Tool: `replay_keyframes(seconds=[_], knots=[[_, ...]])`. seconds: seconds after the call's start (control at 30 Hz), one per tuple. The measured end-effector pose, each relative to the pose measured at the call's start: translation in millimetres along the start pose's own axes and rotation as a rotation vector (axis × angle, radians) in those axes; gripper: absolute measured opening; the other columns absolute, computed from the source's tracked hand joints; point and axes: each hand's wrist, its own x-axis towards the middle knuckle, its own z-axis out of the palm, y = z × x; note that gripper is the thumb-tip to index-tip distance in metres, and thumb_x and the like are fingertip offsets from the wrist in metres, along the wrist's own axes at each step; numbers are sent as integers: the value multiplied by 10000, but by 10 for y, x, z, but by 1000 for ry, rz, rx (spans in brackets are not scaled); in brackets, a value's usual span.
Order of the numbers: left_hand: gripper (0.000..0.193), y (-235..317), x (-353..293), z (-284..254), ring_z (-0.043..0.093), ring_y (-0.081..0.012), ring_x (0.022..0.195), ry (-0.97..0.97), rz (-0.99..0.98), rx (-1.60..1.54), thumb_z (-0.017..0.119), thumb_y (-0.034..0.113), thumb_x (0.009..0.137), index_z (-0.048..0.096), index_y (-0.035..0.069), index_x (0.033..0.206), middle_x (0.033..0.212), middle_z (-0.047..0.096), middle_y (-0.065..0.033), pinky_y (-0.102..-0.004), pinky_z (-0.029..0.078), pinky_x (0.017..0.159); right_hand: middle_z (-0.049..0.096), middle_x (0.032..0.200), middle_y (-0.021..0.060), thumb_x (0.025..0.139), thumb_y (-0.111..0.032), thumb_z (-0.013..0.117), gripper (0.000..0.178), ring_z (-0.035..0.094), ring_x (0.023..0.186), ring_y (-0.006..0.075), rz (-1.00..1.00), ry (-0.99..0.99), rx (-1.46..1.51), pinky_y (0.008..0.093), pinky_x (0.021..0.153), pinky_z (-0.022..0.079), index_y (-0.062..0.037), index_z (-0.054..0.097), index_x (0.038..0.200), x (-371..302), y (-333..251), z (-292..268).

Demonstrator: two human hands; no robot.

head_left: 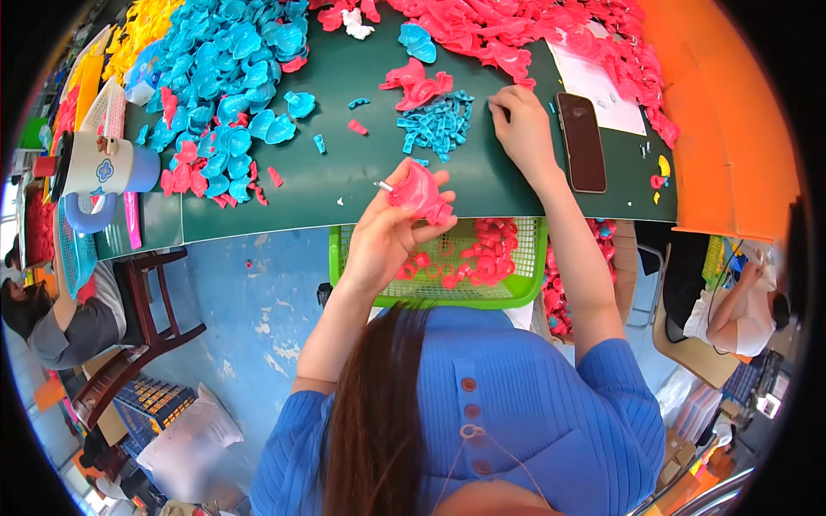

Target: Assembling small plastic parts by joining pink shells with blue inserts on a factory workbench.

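My left hand [385, 234] grips a hollow pink plastic part [419, 194] just over the table's near edge. A small silver metal pin [384, 186] sticks out at the part's left side. To the right, my right hand [521, 129] rests at the table with its fingers curled together; what they hold, if anything, is hidden. Beside it lies a small heap of teal plastic pieces [437, 123]. Just beyond that heap are loose pink parts [416, 83]. A dark phone [582, 142] lies to the right of my right forearm.
Big piles of teal shells [228, 73] and pink parts [482, 30] cover the far green table [344, 172]. A green basket [508, 297] with pink pieces stands below the edge. On the left is a white-and-blue mug [107, 168]; an orange panel [727, 129] borders the right.
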Motion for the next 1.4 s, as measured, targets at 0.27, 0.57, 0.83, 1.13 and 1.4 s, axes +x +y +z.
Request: replay_keyframes(seconds=[0.27,0.57,0.83,1.13,1.4], knots=[[474,-14,44,76,581,-276,1020,29,83,295,348,88,933,215,43,1386,1273,441,-253,-351,531,814,611,862,68,714,16,639,149,586,764,207,-95,15,-13,291,656,472,-4,581,849,-233,-12,-130],[332,-6,130,-4,593,-106,630,59,4,421,378,159,936,411,43,1246,1054,615,-179,-216,481,493,624,938,59,744,45,660,233,588,774,101,551,-37,957,217,721,476,30,655,976,-287,-409,-347],[364,-37,170,165,553,-112,577,141,-26,385,361,116,900,413,18,1247,890,618,-150,-213,430,445,660,886,102,750,45,637,179,632,820,161,243,-146,855,260,731,503,-24,695,904,-389,-989,-441],[365,-89,172,148,514,-97,537,122,-11,490,379,72,865,417,37,1226,747,553,-48,-219,410,442,677,821,91,704,50,668,141,639,785,178,49,-135,610,272,711,503,-10,692,830,-403,-942,-372],[383,-79,153,165,503,-75,561,130,23,528,378,45,846,433,30,1224,792,550,-34,-214,412,453,682,824,80,716,48,653,139,639,803,170,122,-126,692,275,721,505,-12,694,834,-406,-973,-379]])
